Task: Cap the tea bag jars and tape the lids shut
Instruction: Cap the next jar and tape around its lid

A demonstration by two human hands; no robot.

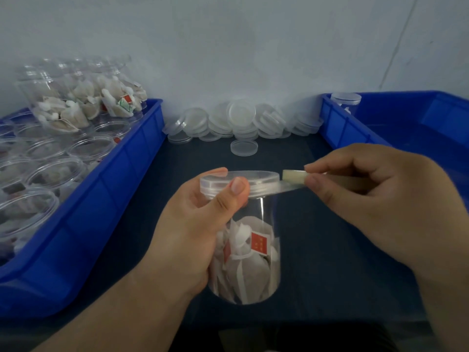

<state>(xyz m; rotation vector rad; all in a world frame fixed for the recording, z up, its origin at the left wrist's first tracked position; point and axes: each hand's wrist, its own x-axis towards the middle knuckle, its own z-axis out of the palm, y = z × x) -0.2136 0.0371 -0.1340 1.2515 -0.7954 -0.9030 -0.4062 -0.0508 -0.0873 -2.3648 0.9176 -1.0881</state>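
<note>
A clear jar [256, 252] with tea bags in it is held above the dark table, capped with a translucent lid [253, 177]. My left hand [200, 224] grips the jar near its top, thumb pressed on the lid's rim. My right hand [380, 199] pinches a small roll of clear tape [294, 177] just right of the lid. A strip of tape [284, 190] runs from the roll to the lid's side.
A blue bin [106, 199] on the left holds several open jars with tea bags. Another blue bin [355, 128] on the right holds one capped jar [346, 102]. A pile of loose lids [241, 123] lies at the back against the wall.
</note>
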